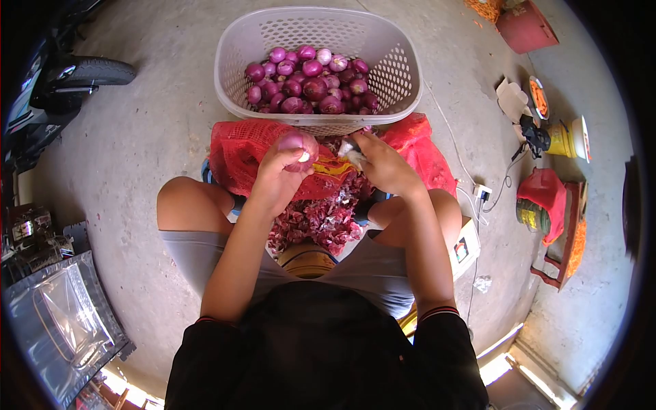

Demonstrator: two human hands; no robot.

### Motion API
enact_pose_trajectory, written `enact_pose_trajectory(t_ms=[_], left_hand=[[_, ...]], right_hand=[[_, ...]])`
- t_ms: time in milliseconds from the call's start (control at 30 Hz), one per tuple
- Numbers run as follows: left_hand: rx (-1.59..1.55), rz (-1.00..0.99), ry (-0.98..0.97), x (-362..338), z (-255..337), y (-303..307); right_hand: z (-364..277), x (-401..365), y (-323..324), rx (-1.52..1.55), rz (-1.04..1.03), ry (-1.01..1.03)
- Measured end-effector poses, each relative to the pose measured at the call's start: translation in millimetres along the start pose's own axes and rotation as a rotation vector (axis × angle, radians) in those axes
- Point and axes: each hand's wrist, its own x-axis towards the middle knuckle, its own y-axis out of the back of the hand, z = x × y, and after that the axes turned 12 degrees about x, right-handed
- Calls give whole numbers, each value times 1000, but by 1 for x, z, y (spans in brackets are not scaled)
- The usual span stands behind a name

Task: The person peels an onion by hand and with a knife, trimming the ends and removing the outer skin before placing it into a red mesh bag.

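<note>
A red onion (298, 148) is gripped in my left hand (275, 183), with the thumb pressed against its pale end. My right hand (391, 165) is closed beside it, a short gap away. From its fingers shows a small whitish piece (352, 153), too blurred to name. Beneath both hands lies a red mesh sack (239, 154), spread between my knees. A heap of onion skins (321, 222) covers the floor closer to me. Just beyond the sack stands a grey plastic basket (236, 102) holding several peeled onions (314, 89).
At the left is a motorcycle wheel (96, 71). On the right, a power strip (482, 193) with cables lies near my knee. Farther right are a yellow bucket (562, 139), a wooden stool (571, 225) and a red tub (526, 29) near the wall.
</note>
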Motion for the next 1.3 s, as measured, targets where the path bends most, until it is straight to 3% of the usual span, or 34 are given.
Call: enact_pose_trajectory(t_ms=[133,233,333,433,733,833,1033,1300], left_hand=[[-9,-2,21,-3,9,-13],[-202,-63,88,0,10,-8],[-219,-48,2,0,6,-4],[-44,7,-98,-1,5,-6],[215,198,28,1,8,-16],[411,208,-89,6,1,-12],[423,241,-243,6,1,-17],[408,222,-253,5,2,-16]], right_hand=[[-14,3,2,151,29,-118],[-40,1,7,223,86,-304],[-27,0,4,252,74,-171],[-24,-3,4,138,52,3],[-29,-8,-2,120,42,85],[-33,-10,-2,51,87,142],[-39,-9,-5,-137,90,83],[-42,-8,-8,-236,125,60]])
